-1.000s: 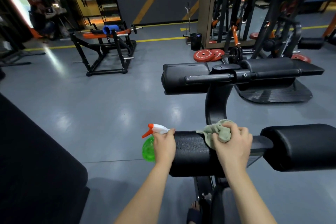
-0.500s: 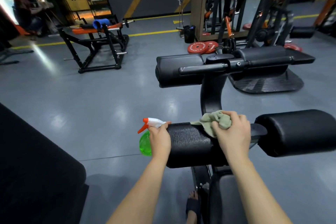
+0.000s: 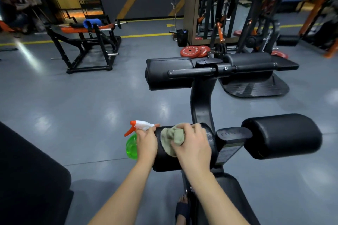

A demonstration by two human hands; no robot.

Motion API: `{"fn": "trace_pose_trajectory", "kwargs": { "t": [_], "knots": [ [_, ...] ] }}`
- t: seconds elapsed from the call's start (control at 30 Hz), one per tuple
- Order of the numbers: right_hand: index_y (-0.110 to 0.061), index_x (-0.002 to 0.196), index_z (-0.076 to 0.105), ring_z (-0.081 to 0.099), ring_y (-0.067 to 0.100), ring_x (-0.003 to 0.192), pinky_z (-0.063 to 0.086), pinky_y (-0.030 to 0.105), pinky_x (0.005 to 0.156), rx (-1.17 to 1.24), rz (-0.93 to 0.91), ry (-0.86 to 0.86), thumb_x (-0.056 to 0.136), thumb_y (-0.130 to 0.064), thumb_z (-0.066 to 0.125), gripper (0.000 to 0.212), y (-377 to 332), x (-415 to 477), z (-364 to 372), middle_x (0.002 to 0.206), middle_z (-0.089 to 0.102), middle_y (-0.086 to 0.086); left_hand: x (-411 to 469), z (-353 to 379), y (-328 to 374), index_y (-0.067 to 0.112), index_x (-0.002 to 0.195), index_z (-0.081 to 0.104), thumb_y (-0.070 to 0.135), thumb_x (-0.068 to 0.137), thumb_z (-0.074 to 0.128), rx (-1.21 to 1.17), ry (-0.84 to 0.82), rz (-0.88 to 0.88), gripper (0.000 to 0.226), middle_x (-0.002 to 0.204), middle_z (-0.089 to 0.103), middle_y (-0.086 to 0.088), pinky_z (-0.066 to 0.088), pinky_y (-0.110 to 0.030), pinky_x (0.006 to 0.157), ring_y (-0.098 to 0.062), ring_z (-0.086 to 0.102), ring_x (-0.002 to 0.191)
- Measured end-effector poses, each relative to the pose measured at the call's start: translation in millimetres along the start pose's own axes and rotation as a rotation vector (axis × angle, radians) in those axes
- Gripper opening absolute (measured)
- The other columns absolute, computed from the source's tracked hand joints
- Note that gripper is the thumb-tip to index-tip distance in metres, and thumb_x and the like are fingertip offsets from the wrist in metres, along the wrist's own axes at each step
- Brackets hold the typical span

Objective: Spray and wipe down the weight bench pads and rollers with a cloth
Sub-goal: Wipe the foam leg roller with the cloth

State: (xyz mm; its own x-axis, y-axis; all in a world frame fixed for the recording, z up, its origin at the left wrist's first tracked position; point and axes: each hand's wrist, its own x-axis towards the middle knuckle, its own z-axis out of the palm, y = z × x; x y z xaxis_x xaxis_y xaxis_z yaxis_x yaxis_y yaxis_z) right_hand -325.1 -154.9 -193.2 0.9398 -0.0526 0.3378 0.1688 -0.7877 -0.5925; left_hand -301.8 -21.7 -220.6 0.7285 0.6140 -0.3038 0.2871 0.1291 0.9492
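As the right hand (image 3: 192, 144), clutching the cloth (image 3: 172, 139), has slid along the roller (image 3: 164, 164) to its outer end by the left hand (image 3: 147, 142) gripping the spray bottle (image 3: 131, 147), that roller appears nearly wiped

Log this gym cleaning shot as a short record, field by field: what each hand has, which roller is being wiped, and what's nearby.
left hand: grips green spray bottle at the roller's left end
right hand: presses bunched cloth onto near left roller
near right roller: no hand on it
upper pads: beyond, on the same post, no hand on them
floor beyond: red weight plates
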Motion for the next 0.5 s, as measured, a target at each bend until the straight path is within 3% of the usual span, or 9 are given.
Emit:
{"fn": "trace_pose_trajectory", "kwargs": {
  "t": [0.1,0.23,0.3,0.37,0.43,0.5],
  "knots": [
    [-0.032,0.108,0.062,0.045,0.021,0.104,0.039,0.033,0.075,-0.060,0.182,0.060,0.078,-0.033,0.075,0.033,29.5,24.8,-22.7,0.103,0.046,-0.006,-2.1,0.2,1.3,0.020,0.127,0.058,0.019,0.093,0.056,-0.006,-0.013,0.018,0.035,0.113,0.070,0.008,0.046,-0.039,0.095,-0.023,0.062,0.110],
    [-0.025,0.111,0.063,0.046,0.024,0.102,0.034,0.031,0.076,-0.079,0.295,0.145,0.079,-0.031,0.076,0.036,36.5,23.4,-29.1,0.103,0.047,-0.002,-2.8,-0.2,-2.3,0.024,0.114,0.063,0.017,0.095,0.055,-0.005,-0.011,0.050,0.022,0.106,0.069,0.017,0.045,-0.043,0.104,-0.021,0.062,0.111],
    [-0.025,0.108,0.063,0.052,0.024,0.097,0.042,0.031,0.073,-0.151,0.183,0.095,0.076,-0.035,0.077,0.037,9.9,6.7,-16.1,0.103,0.053,0.001,-3.2,-0.9,-3.2,0.026,0.103,0.065,0.015,0.096,0.054,-0.018,-0.016,0.072,0.017,0.106,0.066,0.015,0.044,-0.038,0.097,-0.021,0.059,0.109],
    [-0.024,0.099,0.066,0.059,0.026,0.086,0.049,0.033,0.064,-0.134,0.029,0.039,0.070,-0.036,0.078,0.033,-20.0,-12.4,1.6,0.093,0.057,0.002,-5.7,-1.8,0.0,0.025,0.106,0.063,0.019,0.094,0.061,-0.057,-0.038,0.065,0.014,0.100,0.064,0.010,0.043,-0.035,0.086,-0.021,0.060,0.100],
    [-0.024,0.089,0.067,0.060,0.026,0.074,0.049,0.033,0.054,-0.100,-0.083,0.003,0.067,-0.034,0.081,0.029,-33.9,-22.3,13.9,0.084,0.056,0.001,-7.8,-2.2,3.0,0.020,0.106,0.055,0.024,0.089,0.072,-0.113,-0.056,0.020,0.025,0.092,0.066,0.002,0.047,-0.035,0.077,-0.021,0.064,0.087],
    [-0.026,0.092,0.066,0.060,0.026,0.079,0.049,0.034,0.056,-0.093,-0.102,-0.015,0.070,-0.037,0.079,0.027,-30.7,-21.5,13.2,0.087,0.056,0.000,-9.5,-3.9,5.2,0.019,0.111,0.050,0.028,0.087,0.075,-0.116,-0.087,-0.012,0.036,0.091,0.066,0.001,0.048,-0.035,0.078,-0.021,0.065,0.087]
  ]
}}
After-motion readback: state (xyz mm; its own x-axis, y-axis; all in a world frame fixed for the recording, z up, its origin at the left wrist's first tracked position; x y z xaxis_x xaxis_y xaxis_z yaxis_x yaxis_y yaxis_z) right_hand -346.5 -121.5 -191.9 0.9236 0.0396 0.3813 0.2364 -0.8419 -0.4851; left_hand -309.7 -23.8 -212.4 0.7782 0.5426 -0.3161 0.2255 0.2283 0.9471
